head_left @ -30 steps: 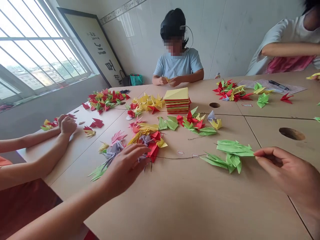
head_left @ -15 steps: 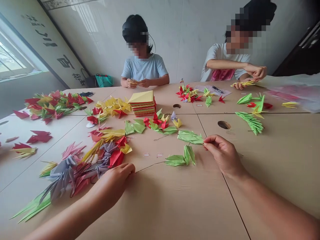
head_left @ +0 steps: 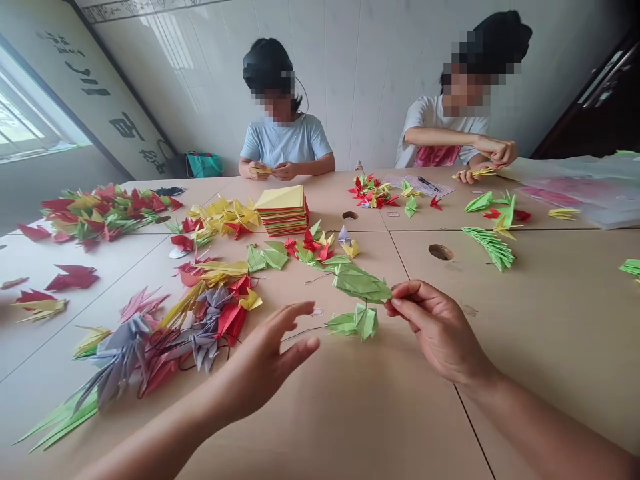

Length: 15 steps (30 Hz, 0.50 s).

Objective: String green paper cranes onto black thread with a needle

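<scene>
At the upper left of the frame, part of a barred window (head_left: 23,127) is seen, with a board (head_left: 95,80) marked with dark characters beside it. Below these, a heap of red, yellow and green folded paper (head_left: 100,210) is spread on the table (head_left: 400,413), and a few red pieces (head_left: 73,277) are scattered nearer. At the lower left, a tangle of purple, pink, yellow, red and green folded paper (head_left: 125,353) is laid out, with dark cord looped through it.

Right of the tangle, the left hand (head_left: 263,367) is held with fingers spread and thumb apart. A thin thread (head_left: 305,331) is seen running past its thumb to a small green paper cluster (head_left: 366,321) at the centre; whether the thread is touched cannot be told. Behind, a stack of coloured paper (head_left: 280,208) is placed in front of a person in a blue shirt (head_left: 287,143).

Just right of centre, a green paper bundle (head_left: 361,283) is pinched at its right end between the thumb and fingers of the right hand (head_left: 440,330). At the upper right, yellow paper (head_left: 475,173) is held by a person in a white shirt (head_left: 415,127). Nearer, a fanned green bundle (head_left: 489,247) is left lying on the table.
</scene>
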Available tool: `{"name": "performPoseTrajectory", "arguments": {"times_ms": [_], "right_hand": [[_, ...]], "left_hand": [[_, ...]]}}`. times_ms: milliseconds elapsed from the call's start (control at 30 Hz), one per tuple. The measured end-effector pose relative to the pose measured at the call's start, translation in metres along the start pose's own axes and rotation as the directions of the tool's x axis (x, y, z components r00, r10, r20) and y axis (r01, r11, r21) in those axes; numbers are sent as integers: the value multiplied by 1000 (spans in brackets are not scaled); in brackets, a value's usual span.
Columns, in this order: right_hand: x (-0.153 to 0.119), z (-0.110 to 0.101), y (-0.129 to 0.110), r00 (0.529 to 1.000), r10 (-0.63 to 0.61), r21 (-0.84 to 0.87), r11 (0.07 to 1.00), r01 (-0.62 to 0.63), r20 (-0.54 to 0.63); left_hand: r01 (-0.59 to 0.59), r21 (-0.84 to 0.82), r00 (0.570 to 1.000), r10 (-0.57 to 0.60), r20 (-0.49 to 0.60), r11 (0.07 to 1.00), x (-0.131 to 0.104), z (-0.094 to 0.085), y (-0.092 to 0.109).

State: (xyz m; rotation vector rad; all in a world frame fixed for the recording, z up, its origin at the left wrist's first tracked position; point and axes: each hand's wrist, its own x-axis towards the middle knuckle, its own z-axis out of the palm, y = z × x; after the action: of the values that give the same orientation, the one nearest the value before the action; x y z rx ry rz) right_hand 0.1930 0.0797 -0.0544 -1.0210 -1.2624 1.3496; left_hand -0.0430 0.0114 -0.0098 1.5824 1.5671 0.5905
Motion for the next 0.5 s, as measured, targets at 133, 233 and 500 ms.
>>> {"name": "performPoseTrajectory", "arguments": {"times_ms": [133,233,500], "right_hand": [[-12,7,-2,985,-33,-10,999,35,168],[-16,8,-4,961,-83,-35,995,95,266],[-11,4,-11,851,98,16,992,-124,517]], "left_hand": [[-115,-406,990,136,23,907,30,28,21],[-82,-688,996,85,-30,722,41,40,27],[448,-779,855,43,517,439,42,40,17]]}}
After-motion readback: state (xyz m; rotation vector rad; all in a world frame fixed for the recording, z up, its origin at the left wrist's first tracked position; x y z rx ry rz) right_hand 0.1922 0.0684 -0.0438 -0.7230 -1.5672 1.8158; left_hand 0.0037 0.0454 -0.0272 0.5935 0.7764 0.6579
